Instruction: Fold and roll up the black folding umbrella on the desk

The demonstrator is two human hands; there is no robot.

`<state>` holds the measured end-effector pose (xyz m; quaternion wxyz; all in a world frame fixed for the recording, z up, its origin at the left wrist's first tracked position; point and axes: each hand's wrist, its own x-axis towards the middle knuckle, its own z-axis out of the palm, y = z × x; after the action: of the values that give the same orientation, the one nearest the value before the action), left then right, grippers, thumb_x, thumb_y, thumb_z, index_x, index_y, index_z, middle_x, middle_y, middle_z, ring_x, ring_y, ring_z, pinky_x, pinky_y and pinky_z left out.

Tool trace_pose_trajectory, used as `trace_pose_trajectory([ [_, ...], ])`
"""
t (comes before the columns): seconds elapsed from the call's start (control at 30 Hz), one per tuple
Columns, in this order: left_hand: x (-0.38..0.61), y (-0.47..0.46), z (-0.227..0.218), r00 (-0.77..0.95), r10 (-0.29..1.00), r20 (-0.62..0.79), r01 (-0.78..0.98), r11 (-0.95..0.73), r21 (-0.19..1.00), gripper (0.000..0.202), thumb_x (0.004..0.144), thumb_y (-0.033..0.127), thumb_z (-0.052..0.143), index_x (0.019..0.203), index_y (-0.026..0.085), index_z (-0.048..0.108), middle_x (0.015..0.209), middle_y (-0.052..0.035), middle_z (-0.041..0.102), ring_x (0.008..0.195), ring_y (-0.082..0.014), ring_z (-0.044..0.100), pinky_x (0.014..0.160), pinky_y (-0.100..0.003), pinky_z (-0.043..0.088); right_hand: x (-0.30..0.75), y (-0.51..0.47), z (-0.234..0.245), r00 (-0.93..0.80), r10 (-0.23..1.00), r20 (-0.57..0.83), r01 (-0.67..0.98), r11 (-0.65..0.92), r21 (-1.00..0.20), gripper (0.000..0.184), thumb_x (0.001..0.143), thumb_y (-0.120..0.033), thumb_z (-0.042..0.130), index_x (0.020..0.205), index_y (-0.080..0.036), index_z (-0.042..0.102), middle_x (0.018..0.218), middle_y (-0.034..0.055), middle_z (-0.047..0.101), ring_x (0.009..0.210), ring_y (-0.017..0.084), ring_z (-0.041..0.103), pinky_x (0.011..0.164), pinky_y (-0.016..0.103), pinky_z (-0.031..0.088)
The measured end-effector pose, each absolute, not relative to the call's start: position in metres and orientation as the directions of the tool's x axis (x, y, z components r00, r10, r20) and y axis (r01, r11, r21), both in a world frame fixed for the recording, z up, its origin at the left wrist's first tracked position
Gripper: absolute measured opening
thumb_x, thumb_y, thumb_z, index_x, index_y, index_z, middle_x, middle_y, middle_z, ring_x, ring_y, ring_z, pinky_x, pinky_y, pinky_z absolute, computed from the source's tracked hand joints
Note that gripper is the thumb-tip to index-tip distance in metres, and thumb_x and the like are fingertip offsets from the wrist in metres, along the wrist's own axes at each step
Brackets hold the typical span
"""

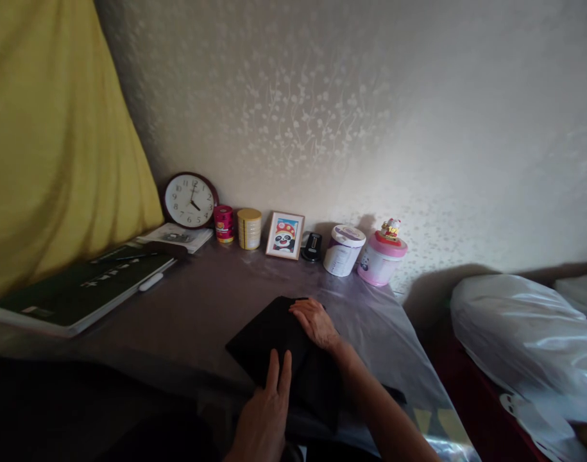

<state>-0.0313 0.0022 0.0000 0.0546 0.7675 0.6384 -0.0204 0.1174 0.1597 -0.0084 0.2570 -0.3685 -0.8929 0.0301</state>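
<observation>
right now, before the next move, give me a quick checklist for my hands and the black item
1. Right hand on the black item: ok, it lies over the far part.
2. Left hand touching the item: cannot tell, two fingers stretch over its near side but contact is unclear.
3. Grip beneath the item: cannot tell, the underside is hidden.
4. Item apart from the framed picture: ok, they do not touch.
5. Item's folds easy to read: not ok, black surface in dim light.
6. White tub upright: ok, it stands at the back.
</observation>
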Motion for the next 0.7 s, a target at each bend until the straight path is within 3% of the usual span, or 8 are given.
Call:
trace_pose_trajectory([
  [0.1, -0.032, 0.002, 0.001, 0.172, 0.976, -0.130, 0.984, -0.164, 0.074, 0.082, 0.070, -0.008, 0.040, 0.140, 0.023, 0.012, 0.144, -0.0208, 0.024, 0.071, -0.0146, 0.067, 0.061, -0.024, 0.055, 0.125, 0.180, -0.004, -0.547, 0.695, 0.467, 0.688, 0.691, -0.222, 0.033, 0.095, -0.025, 0.032, 0.102, -0.022, 0.064, 0.102, 0.0054, 0.068, 0.101, 0.017, 0.059, 0.093, 0.038, 0.043],
  [0.23, -0.032, 0.001, 0.007, 0.153, 0.973, -0.174, 0.985, -0.137, 0.102, 0.077, 0.072, -0.008, 0.037, 0.140, 0.020, 0.015, 0.143, -0.0217, 0.027, 0.072, -0.0150, 0.068, 0.061, -0.023, 0.054, 0.131, 0.162, 0.007, -0.338, 0.722, 0.604, 0.736, 0.602, -0.309, 0.031, 0.094, -0.028, 0.033, 0.106, -0.020, 0.061, 0.106, 0.0084, 0.065, 0.104, 0.020, 0.057, 0.095, 0.042, 0.042],
  [0.37, -0.033, 0.001, 0.008, 0.151, 0.978, -0.147, 0.984, -0.135, 0.113, 0.075, 0.070, -0.009, 0.036, 0.139, 0.015, 0.018, 0.143, -0.0225, 0.025, 0.071, -0.0139, 0.068, 0.060, -0.022, 0.054, 0.133, 0.112, 0.008, -0.435, 0.693, 0.575, 0.609, 0.697, -0.379, 0.028, 0.094, -0.023, 0.035, 0.104, -0.022, 0.061, 0.106, 0.0061, 0.064, 0.108, 0.018, 0.055, 0.096, 0.039, 0.042],
  [0.57, -0.034, 0.000, -0.010, 0.164, 0.986, -0.041, 0.983, -0.160, 0.091, 0.074, 0.070, -0.005, 0.042, 0.139, 0.017, 0.023, 0.146, -0.0228, 0.012, 0.057, -0.0085, 0.064, 0.048, -0.019, 0.051, 0.127, 0.091, -0.002, -0.521, 0.680, 0.516, 0.615, 0.718, -0.324, 0.027, 0.092, -0.026, 0.041, 0.114, -0.023, 0.056, 0.120, 0.0064, 0.059, 0.119, 0.019, 0.047, 0.105, 0.047, 0.029],
  [0.7, -0.035, 0.000, -0.019, 0.190, 0.979, 0.077, 0.981, -0.192, 0.022, 0.074, 0.069, -0.003, 0.046, 0.137, 0.019, 0.029, 0.149, -0.0185, 0.008, 0.061, -0.0082, 0.064, 0.045, -0.016, 0.049, 0.111, 0.116, -0.001, -0.627, 0.633, 0.454, 0.558, 0.772, -0.305, 0.026, 0.093, -0.029, 0.039, 0.109, -0.023, 0.060, 0.112, 0.0047, 0.065, 0.116, 0.017, 0.050, 0.106, 0.044, 0.026],
])
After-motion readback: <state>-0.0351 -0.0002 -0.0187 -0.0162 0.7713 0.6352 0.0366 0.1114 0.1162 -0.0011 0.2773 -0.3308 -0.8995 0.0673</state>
